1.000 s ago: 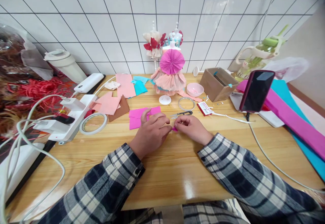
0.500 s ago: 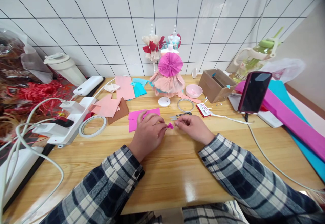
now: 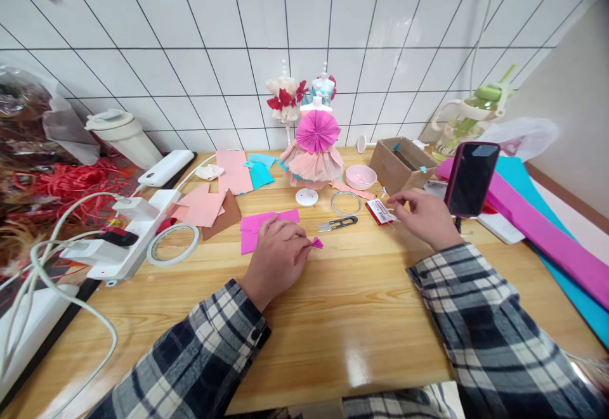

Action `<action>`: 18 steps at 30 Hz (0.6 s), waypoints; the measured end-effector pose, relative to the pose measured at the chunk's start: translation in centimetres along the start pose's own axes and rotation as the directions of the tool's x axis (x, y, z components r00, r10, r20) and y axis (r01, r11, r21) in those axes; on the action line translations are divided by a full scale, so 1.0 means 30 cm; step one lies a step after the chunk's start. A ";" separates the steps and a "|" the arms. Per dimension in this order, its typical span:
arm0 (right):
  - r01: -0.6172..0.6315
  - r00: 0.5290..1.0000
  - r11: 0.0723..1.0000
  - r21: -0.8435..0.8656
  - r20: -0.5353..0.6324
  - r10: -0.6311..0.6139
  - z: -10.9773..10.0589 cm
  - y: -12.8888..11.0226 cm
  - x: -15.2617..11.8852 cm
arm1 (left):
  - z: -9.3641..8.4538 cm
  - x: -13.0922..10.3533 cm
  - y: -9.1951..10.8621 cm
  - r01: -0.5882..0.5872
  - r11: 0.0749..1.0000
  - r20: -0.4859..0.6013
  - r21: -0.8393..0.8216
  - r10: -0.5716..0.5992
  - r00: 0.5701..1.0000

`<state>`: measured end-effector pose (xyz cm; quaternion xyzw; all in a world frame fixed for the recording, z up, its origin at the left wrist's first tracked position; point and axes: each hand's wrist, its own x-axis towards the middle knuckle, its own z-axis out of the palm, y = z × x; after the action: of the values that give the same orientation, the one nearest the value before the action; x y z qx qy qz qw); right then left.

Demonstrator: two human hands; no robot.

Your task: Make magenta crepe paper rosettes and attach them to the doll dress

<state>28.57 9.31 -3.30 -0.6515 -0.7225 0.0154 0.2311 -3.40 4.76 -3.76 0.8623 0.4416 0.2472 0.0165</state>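
Observation:
My left hand (image 3: 280, 254) is closed, pinching a small gathered piece of magenta crepe paper (image 3: 317, 243) between thumb and forefinger. Its fanned end sticks out to the right. Under and behind that hand lie folded magenta paper sheets (image 3: 250, 232). My right hand (image 3: 425, 216) is off to the right, thumb and fingers drawn together beside a small red-and-white packet (image 3: 379, 212) with a white strip. What sits between those fingertips is hidden. Thread snips (image 3: 337, 224) lie on the table between the hands, just in front of a clear ring-shaped roll (image 3: 346, 194).
A small dress form with a pleated magenta rosette (image 3: 318, 131) stands at the back. Around it are a pink bowl (image 3: 360, 177), a cardboard box (image 3: 402, 165), and a propped phone (image 3: 472, 178). Leftward are paper pieces (image 3: 204, 206), a tape roll (image 3: 172, 244) and a cabled power strip (image 3: 137, 235).
My right hand has moved right and away from the gathered magenta paper, over to the red-and-white packet, uncovering the snips. My left hand keeps its pinch. The view has tilted slightly up.

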 end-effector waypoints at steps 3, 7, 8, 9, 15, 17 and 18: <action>0.018 0.998 1.000 -0.002 0.060 -0.018 -0.018 0.049 -0.003 | 0.000 0.000 0.000 -0.005 1.000 0.017 -0.004 0.005 1.000; 0.079 0.982 0.996 -0.036 0.175 -0.071 -0.008 0.069 -0.008 | 0.001 -0.001 0.003 -0.010 1.000 0.009 -0.013 0.010 1.000; 0.093 0.978 0.994 -0.055 0.191 -0.081 -0.003 0.063 -0.008 | 0.001 -0.001 0.003 -0.011 1.000 0.003 -0.014 0.011 1.000; 0.110 0.974 0.991 -0.079 0.209 -0.091 0.002 0.056 -0.009 | 0.000 -0.001 0.004 -0.012 1.000 0.001 -0.014 0.012 1.000; 0.059 0.974 0.962 -0.267 0.228 0.003 0.022 -0.002 -0.010 | 0.004 -0.002 0.002 -0.016 1.000 0.007 -0.013 0.016 1.000; 0.025 0.975 0.956 -0.293 0.219 0.042 0.027 -0.018 -0.010 | 0.006 -0.003 0.001 -0.019 1.000 0.007 -0.019 0.019 1.000; 0.020 0.975 0.954 -0.298 0.219 0.048 0.028 -0.025 -0.010 | 0.006 -0.003 0.001 -0.020 1.000 0.008 -0.022 0.020 1.000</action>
<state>27.59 9.15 -3.90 -0.6780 -0.7333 -0.0192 0.0471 -3.35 4.70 -3.96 0.8675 0.4302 0.2486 0.0254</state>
